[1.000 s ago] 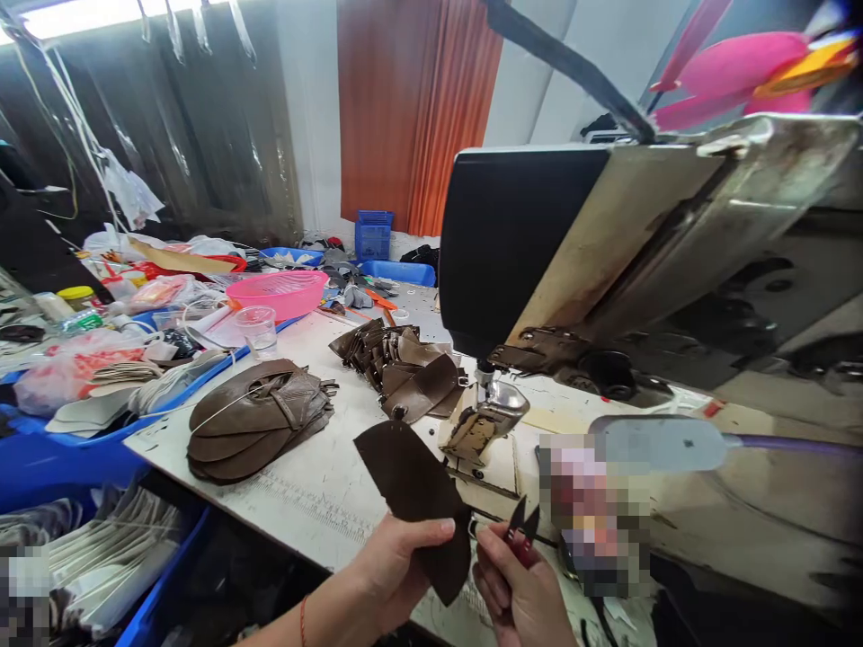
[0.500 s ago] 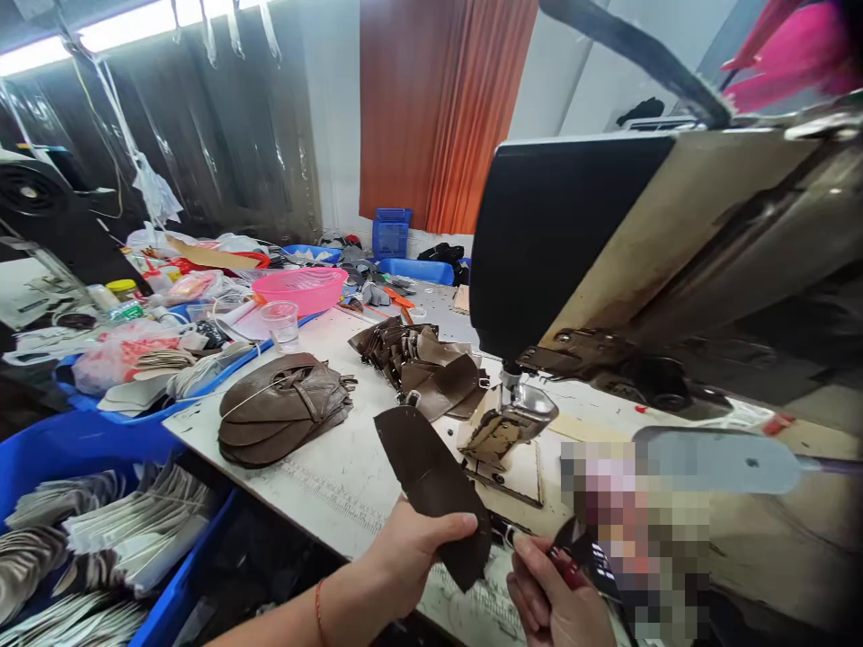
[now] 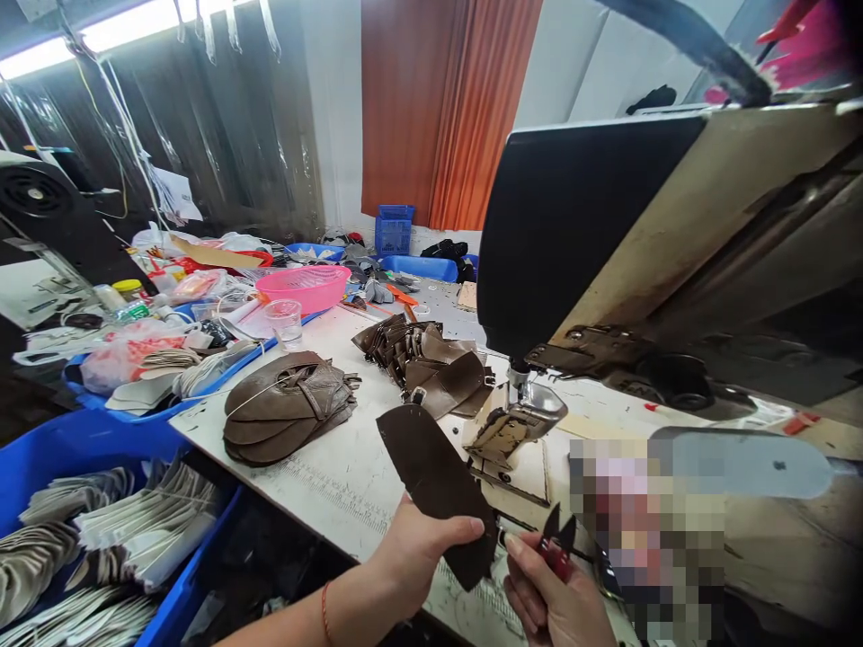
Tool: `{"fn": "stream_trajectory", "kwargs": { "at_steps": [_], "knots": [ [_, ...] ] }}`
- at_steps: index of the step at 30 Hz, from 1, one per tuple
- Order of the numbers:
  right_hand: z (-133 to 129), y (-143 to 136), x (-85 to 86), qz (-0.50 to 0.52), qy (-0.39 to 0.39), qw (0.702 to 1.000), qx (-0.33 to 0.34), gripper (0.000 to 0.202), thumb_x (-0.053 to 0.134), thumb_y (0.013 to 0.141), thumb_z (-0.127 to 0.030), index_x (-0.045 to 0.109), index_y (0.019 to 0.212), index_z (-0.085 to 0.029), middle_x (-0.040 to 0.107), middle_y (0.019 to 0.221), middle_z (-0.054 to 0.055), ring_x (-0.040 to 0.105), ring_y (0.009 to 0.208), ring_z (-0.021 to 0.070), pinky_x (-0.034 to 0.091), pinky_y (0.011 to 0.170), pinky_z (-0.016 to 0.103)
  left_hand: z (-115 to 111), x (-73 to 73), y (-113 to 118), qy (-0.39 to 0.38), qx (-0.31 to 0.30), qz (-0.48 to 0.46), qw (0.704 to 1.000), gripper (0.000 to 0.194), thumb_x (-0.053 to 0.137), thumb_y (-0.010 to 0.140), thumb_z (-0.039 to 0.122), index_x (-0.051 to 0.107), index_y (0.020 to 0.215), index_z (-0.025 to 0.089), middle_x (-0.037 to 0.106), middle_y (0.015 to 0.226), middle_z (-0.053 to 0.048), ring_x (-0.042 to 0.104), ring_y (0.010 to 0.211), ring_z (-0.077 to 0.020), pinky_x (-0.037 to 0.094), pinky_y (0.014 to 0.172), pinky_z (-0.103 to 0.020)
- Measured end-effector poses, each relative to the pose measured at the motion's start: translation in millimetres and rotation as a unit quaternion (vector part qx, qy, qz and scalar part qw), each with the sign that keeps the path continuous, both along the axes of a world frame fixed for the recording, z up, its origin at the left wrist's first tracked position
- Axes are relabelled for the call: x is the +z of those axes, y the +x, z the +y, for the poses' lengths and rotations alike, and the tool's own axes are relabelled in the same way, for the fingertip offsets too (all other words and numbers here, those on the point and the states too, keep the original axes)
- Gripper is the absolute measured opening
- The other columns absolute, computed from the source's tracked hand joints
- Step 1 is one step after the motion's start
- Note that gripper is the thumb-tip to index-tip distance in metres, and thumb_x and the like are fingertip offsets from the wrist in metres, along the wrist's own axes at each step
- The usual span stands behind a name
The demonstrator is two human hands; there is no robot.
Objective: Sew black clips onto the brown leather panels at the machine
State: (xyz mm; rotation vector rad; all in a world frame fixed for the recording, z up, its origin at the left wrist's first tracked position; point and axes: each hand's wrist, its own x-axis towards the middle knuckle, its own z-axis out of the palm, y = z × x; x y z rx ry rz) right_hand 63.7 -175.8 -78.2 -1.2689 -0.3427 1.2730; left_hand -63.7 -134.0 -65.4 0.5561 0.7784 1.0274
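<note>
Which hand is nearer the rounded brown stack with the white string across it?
Left. The left hand, gripping a brown piece, is to the right of the stack and closer to the camera; the right hand, holding snips, is farther right.

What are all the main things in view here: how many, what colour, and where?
Table: 1, white, centre
Sewing machine: 1, black and cream, right
Tied bundle: 1, brown, table's left side
Heap of pieces: 1, brown, left of the machine's base
Cup: 1, clear, behind the bundle
Oval basket: 1, pink, beyond the cup
Bins: several, blue, left and back
Curtain: 1, orange, back
Brown piece: 1, dark brown, front centre
Metal loop: 1, silvery, just right of the brown piece
Snips: 1, black and red, front right
Left hand: 1, bare, gripping the brown piece
Right hand: 1, bare, holding the snips
</note>
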Motion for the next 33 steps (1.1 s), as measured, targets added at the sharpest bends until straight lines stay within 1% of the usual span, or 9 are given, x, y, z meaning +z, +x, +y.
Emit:
{"fn": "stream_trajectory", "kwargs": {
  "at_steps": [8, 15, 17, 20, 23, 26, 29, 31, 33],
  "knots": [
    [0, 1, 0.2, -0.001, 0.01, 1.0, 0.03, 0.039, 0.086, 0.054, -0.041, 0.058, 0.065, -0.015, 0.031, 0.042, -0.013, 0.021, 0.033, 0.0002, 0.018, 0.034, 0.016, 1, 3.2, 1, 0.022, -0.007, 0.027, 0.999, 0.041, 0.081, 0.054, 0.014, 0.068, 0.093, 0.011, 0.072, 0.09, -0.009, 0.062, 0.081, -0.0197, 0.048, 0.079, -0.033],
    [4, -2, -1.1, 0.014, 0.006, 1.0, 0.016, 0.041, 0.087, 0.051, -0.04, 0.058, 0.065, -0.015, 0.028, 0.043, -0.014, 0.018, 0.036, -0.0001, 0.015, 0.035, 0.014, 5, 7.6, 0, 0.01, -0.006, 0.094, 0.995, 0.032, 0.079, 0.051, 0.015, 0.067, 0.081, 0.011, 0.069, 0.075, -0.004, 0.058, 0.069, -0.0162, 0.047, 0.067, -0.027],
    [7, -1, -0.1, -0.025, 0.014, 0.999, 0.013, 0.041, 0.086, 0.052, -0.041, 0.061, 0.072, -0.016, 0.039, 0.047, -0.01, 0.027, 0.038, 0.0019, 0.021, 0.036, 0.015, 9, 10.1, -1, 0.016, -0.007, 0.105, 0.994, 0.031, 0.079, 0.051, 0.017, 0.067, 0.079, 0.011, 0.068, 0.073, -0.004, 0.058, 0.067, -0.0157, 0.046, 0.064, -0.027],
    [13, 5, 6.2, -0.193, 0.077, 0.978, 0.024, 0.039, 0.081, 0.061, -0.041, 0.065, 0.089, -0.019, 0.064, 0.071, 0.0, 0.045, 0.049, 0.0076, 0.037, 0.044, 0.019, 18, 15.7, -1, 0.031, -0.012, 0.113, 0.993, 0.028, 0.077, 0.053, 0.017, 0.066, 0.078, 0.011, 0.066, 0.071, -0.003, 0.056, 0.066, -0.0146, 0.045, 0.061, -0.025],
    [19, 17, 13.5, -0.413, 0.213, 0.881, 0.092, 0.017, 0.069, 0.076, -0.03, 0.068, 0.092, -0.023, 0.067, 0.087, 0.002, 0.047, 0.049, 0.007, 0.04, 0.046, 0.019, 27, 22.6, -1, 0.038, -0.026, 0.122, 0.991, 0.025, 0.074, 0.054, 0.015, 0.065, 0.077, 0.011, 0.065, 0.069, -0.003, 0.055, 0.064, -0.0136, 0.044, 0.06, -0.025],
    [27, 37, 15.4, -0.598, 0.36, 0.702, 0.141, 0.027, 0.052, 0.084, -0.009, 0.066, 0.1, -0.025, 0.067, 0.1, 0.006, 0.063, 0.068, 0.0116, 0.049, 0.056, 0.02, 36, 29.3, 2, 0.037, -0.05, 0.112, 0.992, 0.026, 0.071, 0.055, 0.014, 0.067, 0.08, 0.01, 0.067, 0.072, -0.004, 0.057, 0.065, -0.0143, 0.045, 0.062, -0.026],
    [37, 58, 15.5, -0.724, 0.433, 0.521, 0.13, 0.043, 0.045, 0.081, -0.001, 0.061, 0.114, -0.022, 0.066, 0.115, 0.012, 0.066, 0.097, 0.0184, 0.053, 0.074, 0.026, 47, 36.9, 5, 0.042, -0.071, 0.097, 0.992, 0.029, 0.071, 0.055, 0.013, 0.068, 0.084, 0.01, 0.069, 0.077, -0.005, 0.059, 0.068, -0.015, 0.046, 0.065, -0.026],
    [46, 67, 17.9, -0.765, 0.438, 0.459, 0.116, 0.044, 0.046, 0.081, -0.002, 0.058, 0.12, -0.02, 0.065, 0.119, 0.013, 0.063, 0.103, 0.02, 0.053, 0.079, 0.029, 57, 43.5, 8, 0.05, -0.084, 0.096, 0.991, 0.029, 0.072, 0.055, 0.013, 0.068, 0.084, 0.009, 0.069, 0.077, -0.005, 0.059, 0.069, -0.0148, 0.046, 0.065, -0.026],
    [58, 72, 22.5, -0.773, 0.435, 0.452, 0.098, 0.044, 0.045, 0.082, -0.002, 0.057, 0.121, -0.019, 0.064, 0.12, 0.013, 0.062, 0.106, 0.0201, 0.051, 0.084, 0.031, 69, 51.2, 12, 0.06, -0.088, 0.103, 0.989, 0.029, 0.072, 0.054, 0.014, 0.068, 0.083, 0.009, 0.068, 0.076, -0.005, 0.058, 0.067, -0.0147, 0.046, 0.064, -0.026]
  ]
}}
